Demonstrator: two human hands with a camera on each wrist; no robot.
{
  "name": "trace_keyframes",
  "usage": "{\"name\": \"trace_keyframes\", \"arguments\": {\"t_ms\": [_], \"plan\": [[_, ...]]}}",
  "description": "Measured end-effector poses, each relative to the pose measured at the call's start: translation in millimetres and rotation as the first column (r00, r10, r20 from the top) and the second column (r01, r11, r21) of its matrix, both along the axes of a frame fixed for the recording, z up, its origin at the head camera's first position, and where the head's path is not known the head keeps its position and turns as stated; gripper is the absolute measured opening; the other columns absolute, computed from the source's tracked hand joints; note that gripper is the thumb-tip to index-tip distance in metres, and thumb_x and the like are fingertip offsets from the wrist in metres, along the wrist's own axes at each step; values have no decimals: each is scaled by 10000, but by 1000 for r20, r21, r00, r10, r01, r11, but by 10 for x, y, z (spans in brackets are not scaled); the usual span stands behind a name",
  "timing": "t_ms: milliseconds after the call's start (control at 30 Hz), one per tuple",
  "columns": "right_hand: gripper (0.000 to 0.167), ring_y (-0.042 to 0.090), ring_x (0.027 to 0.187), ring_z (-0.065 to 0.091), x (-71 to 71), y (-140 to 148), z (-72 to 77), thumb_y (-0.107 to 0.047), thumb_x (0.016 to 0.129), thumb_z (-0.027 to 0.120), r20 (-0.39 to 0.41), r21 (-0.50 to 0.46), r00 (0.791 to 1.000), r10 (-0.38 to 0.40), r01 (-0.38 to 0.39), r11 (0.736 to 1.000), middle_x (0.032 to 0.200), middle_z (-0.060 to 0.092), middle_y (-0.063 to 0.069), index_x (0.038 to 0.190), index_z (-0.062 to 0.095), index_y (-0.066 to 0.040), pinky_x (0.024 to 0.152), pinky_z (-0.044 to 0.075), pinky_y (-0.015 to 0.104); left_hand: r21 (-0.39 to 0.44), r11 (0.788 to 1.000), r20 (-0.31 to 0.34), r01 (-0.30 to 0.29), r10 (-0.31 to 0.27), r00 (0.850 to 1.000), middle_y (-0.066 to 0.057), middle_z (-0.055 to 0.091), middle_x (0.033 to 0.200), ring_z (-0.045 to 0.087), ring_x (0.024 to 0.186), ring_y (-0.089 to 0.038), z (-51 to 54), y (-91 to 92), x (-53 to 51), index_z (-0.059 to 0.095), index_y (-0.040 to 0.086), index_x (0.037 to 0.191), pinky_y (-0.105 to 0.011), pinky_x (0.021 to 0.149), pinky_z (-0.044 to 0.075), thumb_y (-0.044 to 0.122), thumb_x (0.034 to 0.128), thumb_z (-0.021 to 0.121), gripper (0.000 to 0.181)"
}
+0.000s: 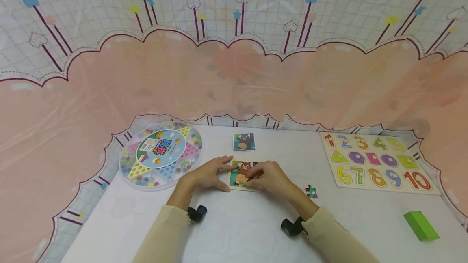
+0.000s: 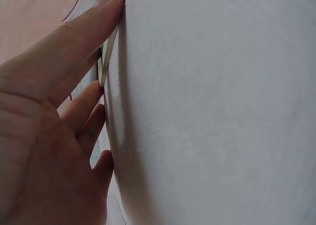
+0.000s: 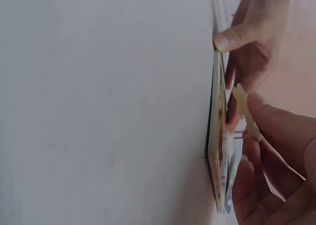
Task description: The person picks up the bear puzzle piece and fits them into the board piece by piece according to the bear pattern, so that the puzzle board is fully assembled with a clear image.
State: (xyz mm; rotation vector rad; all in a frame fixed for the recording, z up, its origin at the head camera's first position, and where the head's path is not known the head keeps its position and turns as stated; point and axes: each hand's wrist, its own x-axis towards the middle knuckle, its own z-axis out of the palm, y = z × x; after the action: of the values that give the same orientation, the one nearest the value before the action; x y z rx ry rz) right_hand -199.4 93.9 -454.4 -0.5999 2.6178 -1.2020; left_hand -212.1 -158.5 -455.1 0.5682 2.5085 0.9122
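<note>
A small bear jigsaw puzzle in a wooden tray (image 1: pixel 234 178) lies flat on the white table. My left hand (image 1: pixel 209 172) rests at the tray's left side, fingers spread and fairly straight, the thumb touching its near left corner. Over the tray, my right hand (image 1: pixel 271 178) pinches a puzzle piece (image 3: pixel 245 111) between thumb and fingers. In the right wrist view the piece is tilted and held just above the tray, seen edge-on. A loose green puzzle piece (image 1: pixel 311 191) lies to the right of the right hand. Behind the tray is a bear picture card (image 1: pixel 243 142).
A round Chinese checkers board set (image 1: pixel 161 155) with marbles lies at the left. At the right is a wooden number-and-shape board (image 1: pixel 378 163). A green block (image 1: pixel 421 225) sits near the front right. A patterned pink cloth (image 1: pixel 256 88) hangs behind the table.
</note>
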Motion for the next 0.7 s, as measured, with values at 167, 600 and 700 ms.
{"name": "trace_keyframes", "arguments": {"t_ms": [167, 600, 700], "plan": [[107, 82, 847, 610, 20, -76, 11, -190, 802, 870, -51, 45, 999, 7, -5, 999, 892, 778, -36, 887, 816, -152, 711, 496, 198, 5, 1000, -8, 17, -17, 1000, -43, 303, 1698, 185, 1607, -341, 8, -3, -6, 591, 188, 1446, -581, 1297, 197, 236, 773, 893, 739], [123, 90, 851, 661, 12, -108, -32, -183, 787, 877, -135, 70, 988, 70, -61, 996, 864, 779, -8, 854, 827, -93, 748, 516, 205, 4, 1000, -10, 14, -14, 1000, -49, 311, 1694, 189, 1603, -354, 20, 9, -4, 582, 174, 1451, -587, 1296, 194, 238, 774, 892, 747], [133, 93, 843, 665, 15, -124, -43, -192, 766, 892, -156, 96, 986, 55, -40, 995, 843, 778, -24, 839, 826, -101, 766, 527, 237, 3, 1000, -11, 16, -16, 1000, -52, 311, 1694, 189, 1603, -356, 25, 8, -4, 582, 171, 1451, -591, 1294, 194, 241, 777, 891, 745]]}}
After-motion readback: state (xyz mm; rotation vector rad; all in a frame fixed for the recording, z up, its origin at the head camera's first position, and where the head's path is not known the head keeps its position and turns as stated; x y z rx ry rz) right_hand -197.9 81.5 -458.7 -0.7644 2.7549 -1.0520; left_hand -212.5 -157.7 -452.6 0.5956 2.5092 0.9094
